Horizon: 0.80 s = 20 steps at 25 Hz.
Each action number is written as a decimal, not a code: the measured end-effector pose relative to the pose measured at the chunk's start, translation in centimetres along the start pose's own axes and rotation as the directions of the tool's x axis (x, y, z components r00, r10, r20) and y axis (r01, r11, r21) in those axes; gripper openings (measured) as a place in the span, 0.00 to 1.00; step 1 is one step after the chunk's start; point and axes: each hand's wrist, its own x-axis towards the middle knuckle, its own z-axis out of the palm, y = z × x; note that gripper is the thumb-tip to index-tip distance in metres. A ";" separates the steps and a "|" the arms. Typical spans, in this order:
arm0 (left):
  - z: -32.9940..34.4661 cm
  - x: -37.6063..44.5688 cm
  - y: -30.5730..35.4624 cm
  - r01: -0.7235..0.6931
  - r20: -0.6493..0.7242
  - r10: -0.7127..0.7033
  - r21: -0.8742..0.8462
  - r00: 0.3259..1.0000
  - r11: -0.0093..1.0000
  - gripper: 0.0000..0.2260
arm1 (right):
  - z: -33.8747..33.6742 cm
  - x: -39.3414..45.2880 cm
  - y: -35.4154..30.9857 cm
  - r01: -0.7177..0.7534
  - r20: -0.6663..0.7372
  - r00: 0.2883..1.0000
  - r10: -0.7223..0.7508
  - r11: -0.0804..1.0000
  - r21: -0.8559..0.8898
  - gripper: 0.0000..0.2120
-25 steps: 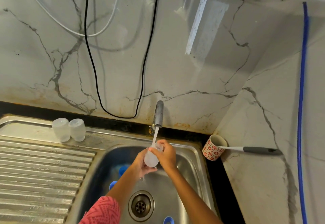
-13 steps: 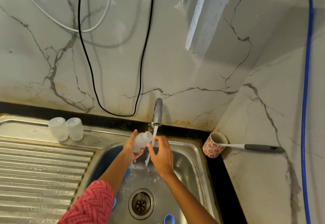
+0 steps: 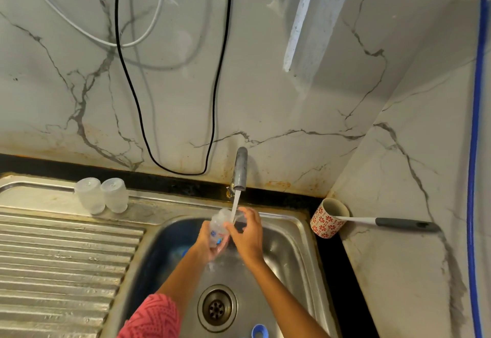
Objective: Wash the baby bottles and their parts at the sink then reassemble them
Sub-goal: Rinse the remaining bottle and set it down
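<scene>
Sink [image 3: 297,234]: tap water [image 3: 235,205] enters held bottle [image 3: 219,225].

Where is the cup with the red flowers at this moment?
In the head view the cup stands at the right of the sink, on the dark counter in the wall corner, with a grey-handled tool sticking out of it to the right.

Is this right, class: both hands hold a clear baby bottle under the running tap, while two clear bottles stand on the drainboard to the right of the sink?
One detail is wrong. The two clear bottles stand on the drainboard to the left of the sink, not the right. The head view shows it. The rest holds: both hands, left hand and right hand, hold a clear baby bottle under the running tap.
</scene>
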 end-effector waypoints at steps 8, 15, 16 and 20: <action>-2.6 -0.5 0.4 0.072 -0.091 -0.035 0.447 0.995 0.891 0.15 | 1.2 0.8 -0.3 -0.035 0.131 0.990 0.058 0.985 -0.170 0.13; -0.2 -0.9 -0.4 -0.097 -0.012 0.113 0.440 0.993 0.893 0.12 | 2.2 -0.8 1.5 -0.104 0.200 0.968 0.154 0.965 -0.242 0.15; -0.4 -1.0 -0.5 -0.095 -0.005 0.109 0.458 0.994 0.884 0.12 | 2.3 -1.2 2.1 -0.088 0.195 0.973 0.125 0.978 -0.189 0.17; -1.1 -0.8 -0.9 -0.049 -0.018 0.061 0.378 0.998 0.924 0.13 | 1.2 -1.1 2.2 -0.272 0.421 0.856 0.302 0.953 -0.131 0.24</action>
